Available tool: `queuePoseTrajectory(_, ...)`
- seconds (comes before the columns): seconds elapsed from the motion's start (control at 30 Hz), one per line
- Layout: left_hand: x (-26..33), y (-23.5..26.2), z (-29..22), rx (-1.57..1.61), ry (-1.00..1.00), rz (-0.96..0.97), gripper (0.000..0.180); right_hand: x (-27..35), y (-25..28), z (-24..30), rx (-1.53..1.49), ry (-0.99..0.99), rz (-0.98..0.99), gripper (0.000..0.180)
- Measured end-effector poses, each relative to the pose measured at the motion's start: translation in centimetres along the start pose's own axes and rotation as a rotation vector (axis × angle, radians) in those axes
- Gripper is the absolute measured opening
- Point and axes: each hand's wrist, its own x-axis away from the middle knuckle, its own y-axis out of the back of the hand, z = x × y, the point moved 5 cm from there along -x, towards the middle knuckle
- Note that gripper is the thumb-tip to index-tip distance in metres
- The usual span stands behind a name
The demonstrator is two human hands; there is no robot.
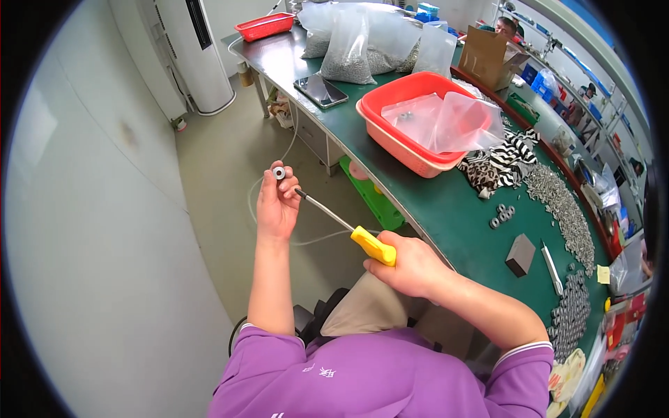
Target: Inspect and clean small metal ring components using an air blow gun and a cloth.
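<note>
A: Where is the yellow-handled, steel-shafted screwdriver (364, 240)?
B: Four o'clock from centre, the right hand (412, 265) closed around its handle; probably stiff, best gripped there.
A: And the small grey metal ring (279, 169)?
B: Ten o'clock, pinched in the part-curled left hand (279, 206); likely light, hard, slippery; hold its outer rim.

Along my right I have a green-topped bench (474, 240). Its far part carries a small red basket (265, 26), plastic bags of metal bits (348, 68) and a dark phone (321, 91); nearer me lie nested red and pink basins (394, 143), patterned cloths (512, 157), loose metal pieces (563, 205), a few rings (503, 216), a grey-brown block (520, 256), a white pen-like tool (552, 269) and massed grey parts (571, 313).
</note>
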Motion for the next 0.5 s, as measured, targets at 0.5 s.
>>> queuePoseTrajectory(0.5, -0.5, 2.2, 0.5, -0.243, -0.052, -0.14, 0.025, 0.0, 0.7, -1.5, 0.014, -0.075, 0.038, 0.034)
